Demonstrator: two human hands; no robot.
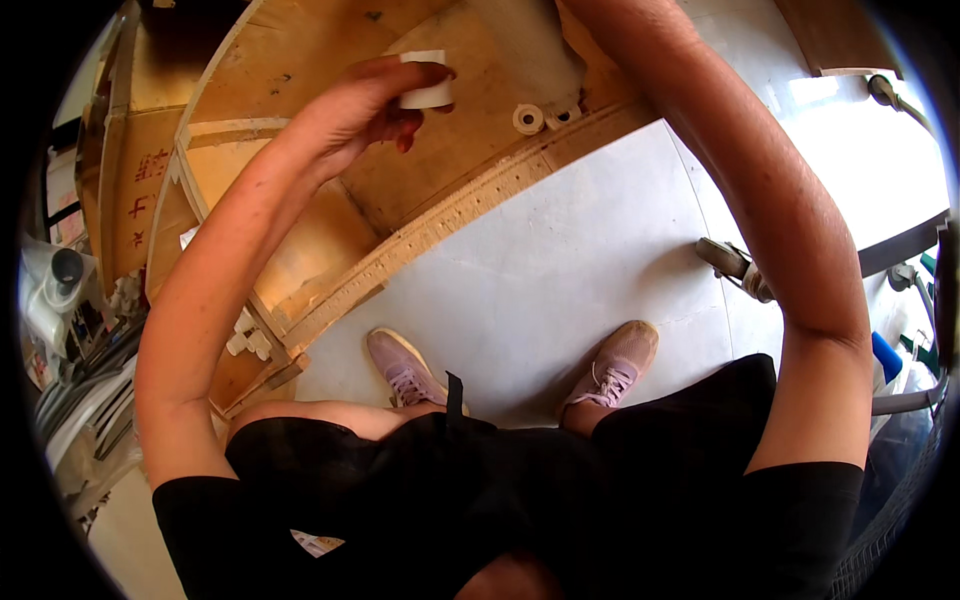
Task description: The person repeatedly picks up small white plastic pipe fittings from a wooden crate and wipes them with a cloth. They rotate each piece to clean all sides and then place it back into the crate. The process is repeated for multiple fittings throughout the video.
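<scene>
My left hand (375,100) is closed round a short white roll (426,82), holding it over a wooden, plywood-sided frame (450,205). Its fingers curl behind the roll and are partly hidden. Of my right arm (760,170) only the arm shows; it reaches up past the top edge, and the right hand is out of the picture. Below and between the arms, a pale ring-shaped roll (528,119) with a dark hole rests inside the frame's near edge. Beside it sits a second, similar ring (563,115), partly covered.
A broad grey shape (530,45) lies in the frame near my right forearm. Caster wheels (735,268) stand on the pale floor to the right. Bundled hoses or cables (90,400) and plastic bags (60,285) crowd the left. My shoes (405,368) are close to the frame's edge.
</scene>
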